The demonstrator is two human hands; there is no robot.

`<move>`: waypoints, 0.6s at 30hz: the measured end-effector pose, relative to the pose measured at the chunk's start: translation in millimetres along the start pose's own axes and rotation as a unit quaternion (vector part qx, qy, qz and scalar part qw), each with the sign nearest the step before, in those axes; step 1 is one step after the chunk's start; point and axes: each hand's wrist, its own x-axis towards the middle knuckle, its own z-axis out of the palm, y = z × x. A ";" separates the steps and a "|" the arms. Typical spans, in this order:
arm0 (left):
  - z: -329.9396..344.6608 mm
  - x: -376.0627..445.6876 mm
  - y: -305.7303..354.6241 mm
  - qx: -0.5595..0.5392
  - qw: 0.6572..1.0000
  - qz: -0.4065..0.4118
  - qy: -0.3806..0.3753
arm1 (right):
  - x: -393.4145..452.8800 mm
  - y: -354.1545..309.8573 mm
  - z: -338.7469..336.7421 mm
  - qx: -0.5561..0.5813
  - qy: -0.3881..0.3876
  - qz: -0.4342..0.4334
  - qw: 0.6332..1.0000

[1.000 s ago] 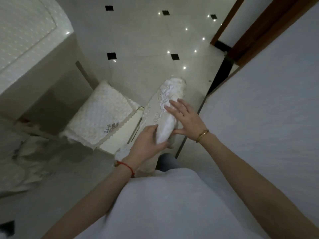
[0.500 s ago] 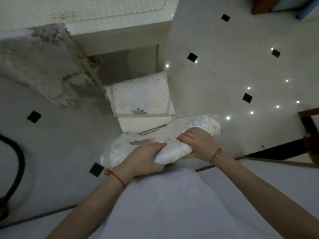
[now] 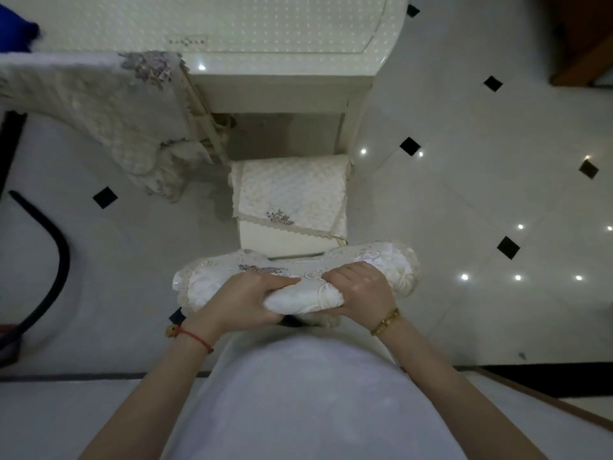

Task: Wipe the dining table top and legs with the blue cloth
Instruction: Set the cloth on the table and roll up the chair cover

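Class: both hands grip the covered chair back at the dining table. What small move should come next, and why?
Probably slide the chair back from the dining table. The left hand and right hand both grip its covered backrest, the seat sits under the table edge, and the blue cloth lies untouched on top.

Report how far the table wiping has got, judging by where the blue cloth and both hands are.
Done: no wiping is visible.
In hand: the left hand and right hand both grip the covered top of a chair back, not the cloth.
Left: the blue cloth lies on the dining table; top and legs apparently remain.
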 end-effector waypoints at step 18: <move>-93.3 136.9 -56.0 0.013 0.998 -0.025 0.064 | 163.2 110.6 28.7 0.034 0.046 -0.037 0.998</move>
